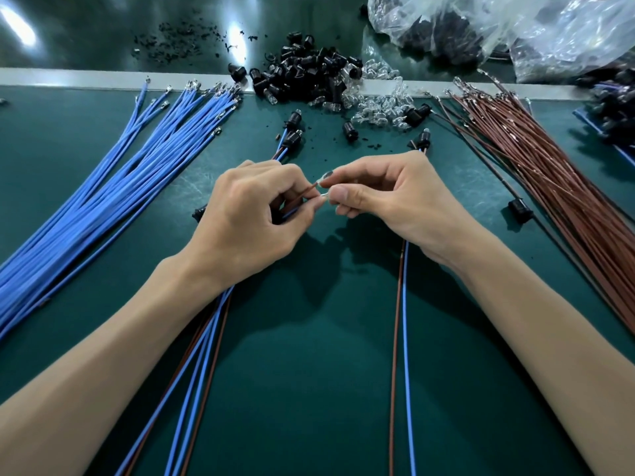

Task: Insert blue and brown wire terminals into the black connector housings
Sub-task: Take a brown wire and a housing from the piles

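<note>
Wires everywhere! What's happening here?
A person is working at a green table. Their left hand pinches a thin brown wire, and their right hand pinches a small clear part right at that wire's tip. Loose blue wires lie to the left, more brown wires to the right, and a heap of black housings sits at the back.

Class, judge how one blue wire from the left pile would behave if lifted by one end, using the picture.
The blue wires are long, thin and lie in gentle curves, so one would probably droop, not stay straight. It likely feels light. The small metal terminals at the far tips might snag on neighbouring wires.
</note>
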A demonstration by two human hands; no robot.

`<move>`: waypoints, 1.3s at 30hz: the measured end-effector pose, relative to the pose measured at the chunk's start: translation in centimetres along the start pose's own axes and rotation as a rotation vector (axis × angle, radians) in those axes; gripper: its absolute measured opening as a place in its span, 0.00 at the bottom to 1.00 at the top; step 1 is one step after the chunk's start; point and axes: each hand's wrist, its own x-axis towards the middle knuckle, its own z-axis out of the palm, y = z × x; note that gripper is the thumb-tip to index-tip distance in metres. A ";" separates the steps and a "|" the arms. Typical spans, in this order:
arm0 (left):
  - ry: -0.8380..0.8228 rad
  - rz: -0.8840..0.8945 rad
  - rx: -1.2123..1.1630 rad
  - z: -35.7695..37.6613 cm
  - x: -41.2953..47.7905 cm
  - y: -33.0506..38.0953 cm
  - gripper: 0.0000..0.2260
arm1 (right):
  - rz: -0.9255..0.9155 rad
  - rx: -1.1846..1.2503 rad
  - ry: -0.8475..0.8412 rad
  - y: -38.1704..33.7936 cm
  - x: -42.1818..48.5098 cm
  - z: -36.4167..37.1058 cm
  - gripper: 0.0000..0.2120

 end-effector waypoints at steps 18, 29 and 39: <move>-0.034 0.053 0.031 -0.1 0.0 0.0 0.06 | 0.066 -0.057 -0.005 -0.1 0.1 0.3 0.08; -0.053 0.155 0.102 -0.2 0.1 0.4 0.06 | 0.055 -0.104 -0.055 -0.2 -0.2 0.1 0.10; -0.004 0.098 0.107 0.1 0.0 0.2 0.07 | 0.051 0.029 -0.066 -0.1 0.0 -0.3 0.09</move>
